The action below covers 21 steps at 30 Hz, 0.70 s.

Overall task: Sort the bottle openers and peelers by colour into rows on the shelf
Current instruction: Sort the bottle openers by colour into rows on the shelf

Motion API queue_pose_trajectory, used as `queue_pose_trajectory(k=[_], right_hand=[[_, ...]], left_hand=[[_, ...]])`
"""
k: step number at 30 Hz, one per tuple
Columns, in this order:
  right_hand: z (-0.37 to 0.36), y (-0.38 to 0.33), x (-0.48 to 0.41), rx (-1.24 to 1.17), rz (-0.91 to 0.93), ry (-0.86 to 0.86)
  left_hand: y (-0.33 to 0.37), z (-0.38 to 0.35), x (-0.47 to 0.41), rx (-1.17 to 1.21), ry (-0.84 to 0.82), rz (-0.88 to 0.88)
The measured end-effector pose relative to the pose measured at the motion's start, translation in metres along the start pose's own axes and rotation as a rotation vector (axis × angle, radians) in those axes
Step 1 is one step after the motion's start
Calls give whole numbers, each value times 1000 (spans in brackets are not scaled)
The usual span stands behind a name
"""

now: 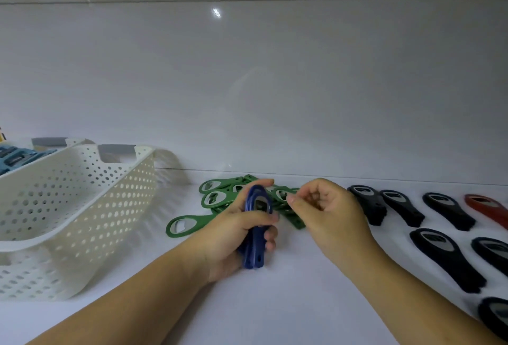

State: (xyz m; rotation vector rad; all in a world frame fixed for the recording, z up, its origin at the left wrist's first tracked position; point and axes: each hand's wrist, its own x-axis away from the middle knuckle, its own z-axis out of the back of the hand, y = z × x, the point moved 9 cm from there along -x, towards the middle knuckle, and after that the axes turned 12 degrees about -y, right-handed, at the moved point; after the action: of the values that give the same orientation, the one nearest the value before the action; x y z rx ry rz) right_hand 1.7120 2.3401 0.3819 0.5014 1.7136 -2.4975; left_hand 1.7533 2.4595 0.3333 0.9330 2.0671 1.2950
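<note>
My left hand (233,232) is wrapped around a small stack of dark blue bottle openers (256,201). I hold the stack upright just above the white shelf (302,298), with my thumb across the front and my fingers curled behind. My right hand (327,212) sits just beside it with the fingers curled in. The thumb and forefinger tips are at the edge of the green pile, but I cannot tell whether they pinch anything. The green bottle openers (217,199) lie in a loose heap behind both hands, near the back wall, and one green opener (184,225) lies apart at the front left. To my right, black bottle openers (401,207) are laid out in rows, with a red bottle opener (486,207) at the far right edge. To my left stands a white perforated basket (82,207), and behind it light blue items (16,158) fill a second basket.
</note>
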Motion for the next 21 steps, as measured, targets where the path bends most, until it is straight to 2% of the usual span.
queue_pose_trajectory(k=[1,3,5,7,9,14,19,21], right_hand=[[-1,3,-1,68,-37,-54],[-20,11,4,154,-156,-298],[-43,16,15,217,-211,-504],[-60,15,19,253,-194,-600],[-67,16,19,231,-186,-605],[-67,19,15,-24,-183,-609],[-65,14,13,-71,-82,-612],[-58,16,12,-43,-103,-624]], left_hand=[[5,4,-1,8,53,-61],[14,10,-1,-19,131,-151],[20,7,0,-88,138,-194],[22,-3,2,-226,110,-197],[23,-11,3,-381,89,-214],[30,-23,6,-548,67,-295],[23,-37,4,-657,-95,-244],[19,-42,3,-648,-169,-212]])
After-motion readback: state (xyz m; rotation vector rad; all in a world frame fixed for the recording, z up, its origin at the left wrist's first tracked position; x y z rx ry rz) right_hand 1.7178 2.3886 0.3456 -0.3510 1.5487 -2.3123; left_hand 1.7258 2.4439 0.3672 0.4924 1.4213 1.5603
